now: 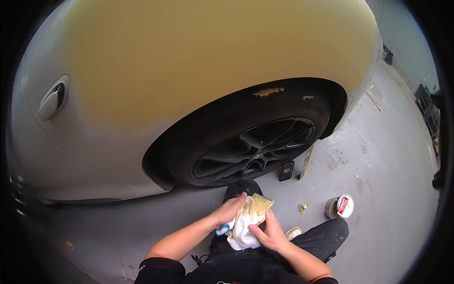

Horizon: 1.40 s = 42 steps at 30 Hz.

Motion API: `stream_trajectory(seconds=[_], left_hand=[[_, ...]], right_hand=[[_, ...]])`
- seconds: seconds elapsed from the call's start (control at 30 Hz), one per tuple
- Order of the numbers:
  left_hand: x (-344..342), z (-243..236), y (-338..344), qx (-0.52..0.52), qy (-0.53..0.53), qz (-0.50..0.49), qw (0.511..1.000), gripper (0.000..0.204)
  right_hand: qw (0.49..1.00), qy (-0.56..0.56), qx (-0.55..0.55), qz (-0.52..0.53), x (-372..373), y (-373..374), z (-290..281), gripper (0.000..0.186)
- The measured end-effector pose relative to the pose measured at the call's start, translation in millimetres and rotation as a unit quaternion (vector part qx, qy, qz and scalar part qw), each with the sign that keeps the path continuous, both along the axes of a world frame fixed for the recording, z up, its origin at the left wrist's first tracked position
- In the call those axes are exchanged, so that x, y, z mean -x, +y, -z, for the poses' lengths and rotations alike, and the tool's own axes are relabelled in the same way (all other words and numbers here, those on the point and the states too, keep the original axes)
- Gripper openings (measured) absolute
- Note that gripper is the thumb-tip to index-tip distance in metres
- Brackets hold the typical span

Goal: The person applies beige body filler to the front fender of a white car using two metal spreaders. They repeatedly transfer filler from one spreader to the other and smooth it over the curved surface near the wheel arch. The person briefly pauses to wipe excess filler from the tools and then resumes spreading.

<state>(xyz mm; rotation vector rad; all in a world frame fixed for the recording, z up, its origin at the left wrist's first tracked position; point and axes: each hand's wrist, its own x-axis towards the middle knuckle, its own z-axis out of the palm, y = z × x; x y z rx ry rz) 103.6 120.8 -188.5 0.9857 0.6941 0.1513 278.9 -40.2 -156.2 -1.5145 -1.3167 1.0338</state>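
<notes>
In front of my lap, both hands work on a white cloth (pixel 245 235) smeared with yellowish paste. A flat, square-edged spreader (pixel 263 204) coated in the same paste sticks out of its upper right side. My left hand (pixel 230 209) is closed on the cloth's left side, thumb up along it. With the right hand (pixel 271 233) I grip the cloth and the spreader's lower edge from the right; some fingers are hidden behind them. A blue-rimmed bit (pixel 222 230) shows at the cloth's left edge. Beyond stands a car body panel (pixel 189 52) with a wide yellow-beige coated patch.
The car's wheel (pixel 255 154) is close ahead, paste marks on its tyre. Beside it lie a phone (pixel 286 171) and a thin strip (pixel 307 162). A tin (pixel 332 208) with a red-and-white tube (pixel 345 206) on top stands right of my knee, near a paste lump (pixel 302 208).
</notes>
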Motion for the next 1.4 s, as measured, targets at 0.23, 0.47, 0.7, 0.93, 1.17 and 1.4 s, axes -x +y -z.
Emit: stream_trajectory(seconds=[0.23,0.47,0.7,0.93,1.17,1.4], left_hand=[[29.8,-127.3,68.1,-0.458,-0.078,-0.027,0.885,0.064],[28.1,-153.3,169.6,-0.600,-0.099,-0.305,0.732,0.048],[25.2,-138.5,348.6,-0.735,0.159,-0.360,0.552,0.044],[53.8,-127.1,369.4,-0.775,0.300,-0.321,0.454,0.039],[105.5,-108.6,312.1,-0.793,0.348,-0.308,0.394,0.036],[125.0,-89.2,254.0,-0.781,0.407,-0.303,0.365,0.033]], right_hand=[[0.958,0.262,-0.113,-0.005,-8.1,81.4,-33.3,0.036],[0.989,0.075,-0.019,-0.129,-35.1,71.9,-22.8,0.029],[0.965,0.209,0.156,0.025,-82.9,34.6,78.2,0.034],[0.905,0.091,0.232,0.346,-154.1,94.7,170.7,0.082],[0.839,-0.143,0.287,0.439,-195.5,166.9,295.2,0.128],[0.864,-0.193,0.156,0.439,-229.6,186.3,382.8,0.109]])
